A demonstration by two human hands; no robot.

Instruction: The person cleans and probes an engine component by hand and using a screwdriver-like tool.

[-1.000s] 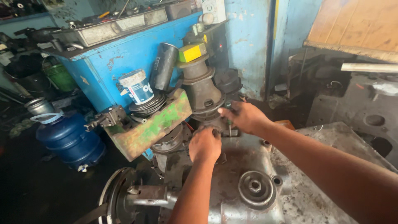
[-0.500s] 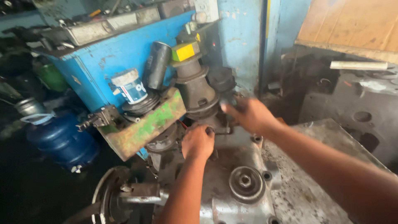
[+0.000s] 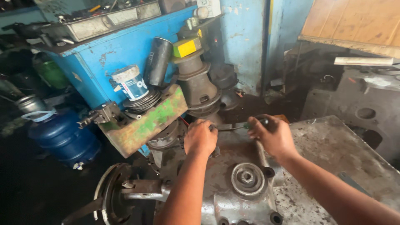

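Left hand (image 3: 201,136): fist closed over the near end of a thin dark tool (image 3: 233,126), knuckles up, above the housing.
Right hand (image 3: 273,135): curled around the tool's other end, which has a green grip.
Tool: slim metal bar, lying level between both hands.
Housing (image 3: 233,187): grey cast metal, greasy and pitted, with a round hub and nut on top; it rests on the table (image 3: 333,150).
Table: worn, stained steel plate.
Behind: chipped blue cabinet (image 3: 112,54), rusty green bracket (image 3: 146,121), blue plastic jug (image 3: 62,137).
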